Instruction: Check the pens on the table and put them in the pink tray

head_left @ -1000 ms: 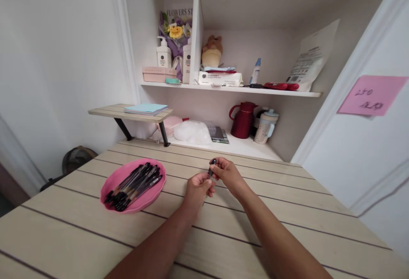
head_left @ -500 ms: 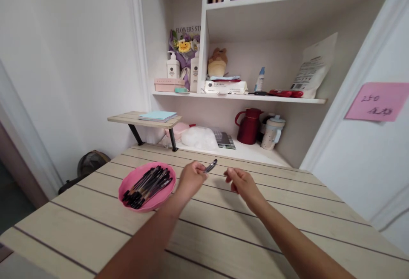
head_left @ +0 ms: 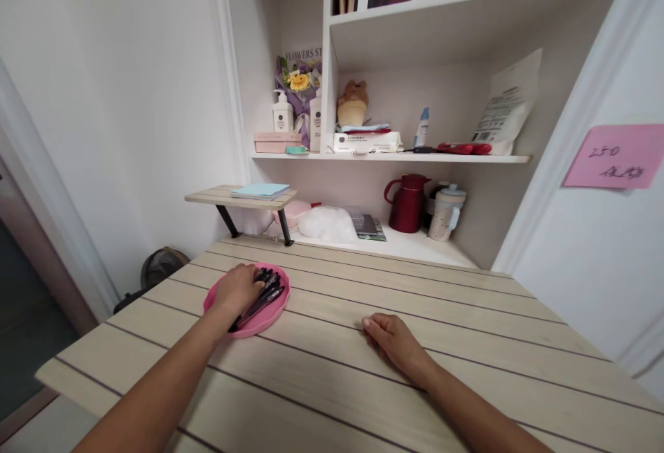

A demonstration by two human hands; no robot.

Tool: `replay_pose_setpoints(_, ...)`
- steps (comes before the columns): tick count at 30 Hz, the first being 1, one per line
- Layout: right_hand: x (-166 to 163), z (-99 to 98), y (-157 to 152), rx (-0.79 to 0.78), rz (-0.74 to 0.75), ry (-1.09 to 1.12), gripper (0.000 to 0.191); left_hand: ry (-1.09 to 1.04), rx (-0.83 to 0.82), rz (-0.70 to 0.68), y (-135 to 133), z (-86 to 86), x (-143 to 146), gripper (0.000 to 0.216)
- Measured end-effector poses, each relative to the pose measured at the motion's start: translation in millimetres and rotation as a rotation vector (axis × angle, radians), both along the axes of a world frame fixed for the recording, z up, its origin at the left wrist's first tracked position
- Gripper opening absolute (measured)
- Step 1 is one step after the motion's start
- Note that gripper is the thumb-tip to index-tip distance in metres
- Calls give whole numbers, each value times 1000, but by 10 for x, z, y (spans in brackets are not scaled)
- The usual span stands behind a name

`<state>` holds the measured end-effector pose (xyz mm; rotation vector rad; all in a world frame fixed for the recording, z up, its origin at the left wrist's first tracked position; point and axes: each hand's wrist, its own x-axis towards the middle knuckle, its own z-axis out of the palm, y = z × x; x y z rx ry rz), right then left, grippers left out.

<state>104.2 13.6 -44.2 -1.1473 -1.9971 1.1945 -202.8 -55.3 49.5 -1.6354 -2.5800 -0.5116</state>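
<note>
A pink scalloped bowl [head_left: 265, 323] stands on the left part of the slatted wooden table, with several black pens [head_left: 267, 292] lying in it. My left hand [head_left: 237, 292] reaches into the bowl from the near side. Its fingers and thumb curl down closed around a pen; the fingertips and much of the pile are hidden under the hand. To the right, my right hand [head_left: 393, 341] rests on the table, loosely closed, with nothing visible in it.
A small raised stand [head_left: 241, 196] with blue paper [head_left: 261, 191] sits behind the bowl. At the back are a white plastic bag [head_left: 326, 223], a red jug [head_left: 408, 202] and a pale cup [head_left: 446, 212]. Loaded shelves [head_left: 440, 158] rise above. A pink note [head_left: 615, 155] is stuck at right.
My left hand has moved left from mid-table into the bowl; the pen it held in the open is no longer distinct. My right hand has come down nearer to me, its fingers curled in.
</note>
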Motion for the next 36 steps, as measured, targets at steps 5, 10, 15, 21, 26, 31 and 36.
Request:
replay_pose_setpoints(5,12,16,-39,109,4,-16,37,48,-120,-38,49,-134,-92,76)
replay_pose_setpoints(10,8,47,-62,186,13,-62,36,1,-289,-6,76,-259,-144,105)
replay_pose_setpoints(15,12,58,-59,227,7,-90,35,-35,-291,-1,74,-243,-186,106)
replay_pose_setpoints(21,18,43,-68,258,-3,-131,34,-24,-289,-37,75,-286,-239,93)
replay_pose_setpoints(26,14,50,-99,277,-4,-149,32,0,-317,-17,61,-306,-217,93)
replay_pose_setpoints(31,11,90,-105,247,22,-174,23,14,-268,-55,-11,-238,-176,95)
replay_pose_setpoints(36,9,144,-221,212,108,-212,18,114,-45,-199,-242,-217,50,68)
